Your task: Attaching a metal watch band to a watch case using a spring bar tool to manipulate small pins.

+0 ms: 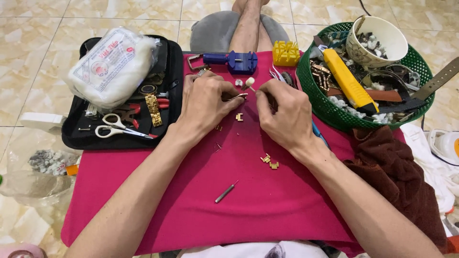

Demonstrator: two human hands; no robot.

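Pinching a small shiny metal piece (240,96) between their fingertips, the left hand (206,106) and the right hand (282,114) meet over the pink cloth (258,200), both closed on that piece. Just below it lies a tiny gold link (239,116), with two more gold links (269,161) and a thin pin tool (225,192) lower down. A black tray (173,102) with scissors (119,126) sits left, a blue tool (236,61) lies above, and a green basket (330,112) sits right.
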